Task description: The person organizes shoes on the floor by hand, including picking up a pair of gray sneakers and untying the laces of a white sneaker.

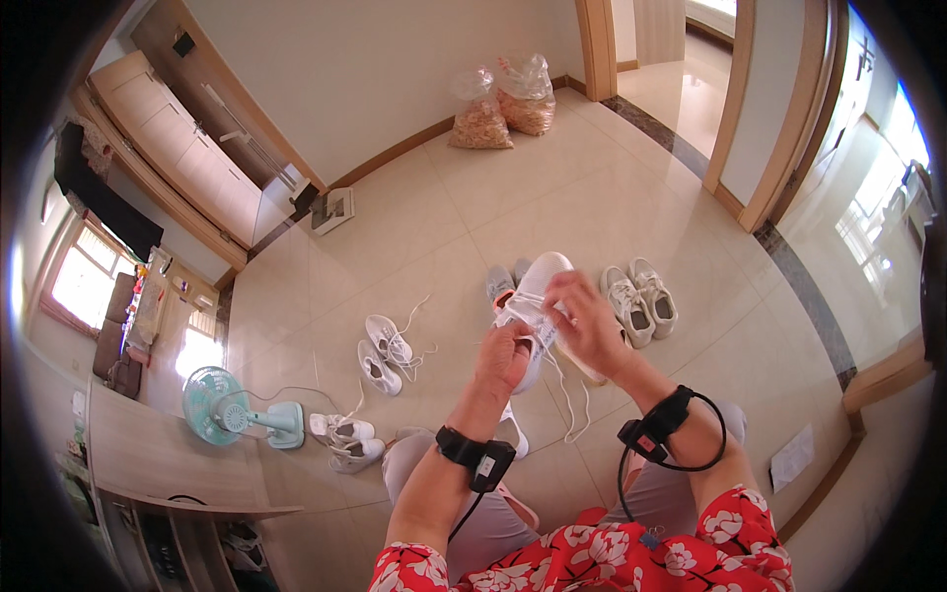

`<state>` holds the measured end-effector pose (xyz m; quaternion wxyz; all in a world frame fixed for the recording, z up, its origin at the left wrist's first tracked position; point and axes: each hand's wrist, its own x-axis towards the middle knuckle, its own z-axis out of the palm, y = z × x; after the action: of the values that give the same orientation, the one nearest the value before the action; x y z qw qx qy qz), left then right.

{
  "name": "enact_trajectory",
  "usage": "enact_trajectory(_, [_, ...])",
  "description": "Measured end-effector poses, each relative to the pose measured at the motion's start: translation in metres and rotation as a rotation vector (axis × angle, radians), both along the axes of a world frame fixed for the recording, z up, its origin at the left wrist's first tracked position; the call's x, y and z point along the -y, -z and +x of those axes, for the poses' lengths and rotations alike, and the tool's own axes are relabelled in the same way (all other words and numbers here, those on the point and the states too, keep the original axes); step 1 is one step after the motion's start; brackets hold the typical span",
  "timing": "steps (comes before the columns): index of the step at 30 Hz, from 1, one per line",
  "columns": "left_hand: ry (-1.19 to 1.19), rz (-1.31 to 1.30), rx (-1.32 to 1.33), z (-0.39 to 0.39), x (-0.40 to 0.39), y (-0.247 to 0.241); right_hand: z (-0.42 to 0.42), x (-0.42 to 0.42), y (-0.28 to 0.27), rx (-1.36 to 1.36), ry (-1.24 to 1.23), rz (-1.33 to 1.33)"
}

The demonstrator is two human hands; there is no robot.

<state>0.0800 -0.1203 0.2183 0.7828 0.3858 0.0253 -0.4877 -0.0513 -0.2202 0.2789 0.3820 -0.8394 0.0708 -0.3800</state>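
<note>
A white lace-up sneaker [549, 268] is held up in front of me, its toe pointing away. My left hand [507, 359] grips it by the collar and tongue, with the thumb at the opening. Over the lacing is my right hand [586, 320], slightly blurred, its fingers curled by the shoe's side. Whether they pinch a lace is hard to see. Loose white lace ends [568, 403] dangle below the sneaker. Another white shoe [516, 431] is on the floor under it, partly hidden by my left arm. Behind the held sneaker, grey shoes with orange lining [499, 285] are partly covered.
Off-white sneakers [640, 302] stand to the right. Left are white shoes with loose laces [385, 348] and more white sneakers [351, 440], near a teal fan [229, 414] with a trailing cord. Two filled plastic bags [481, 122] sit by the wall. Paper [792, 459] lies at right.
</note>
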Motion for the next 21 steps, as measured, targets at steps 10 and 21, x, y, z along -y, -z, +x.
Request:
enact_trajectory(10, [-0.289, -0.257, -0.027, 0.018, -0.006, -0.010, -0.023, 0.079, 0.002, 0.593, 0.115, 1.135])
enact_trajectory(21, [-0.463, -0.313, -0.012, 0.039, -0.010, 0.006, -0.039, 0.110, 0.020, 0.841, 0.233, 1.160])
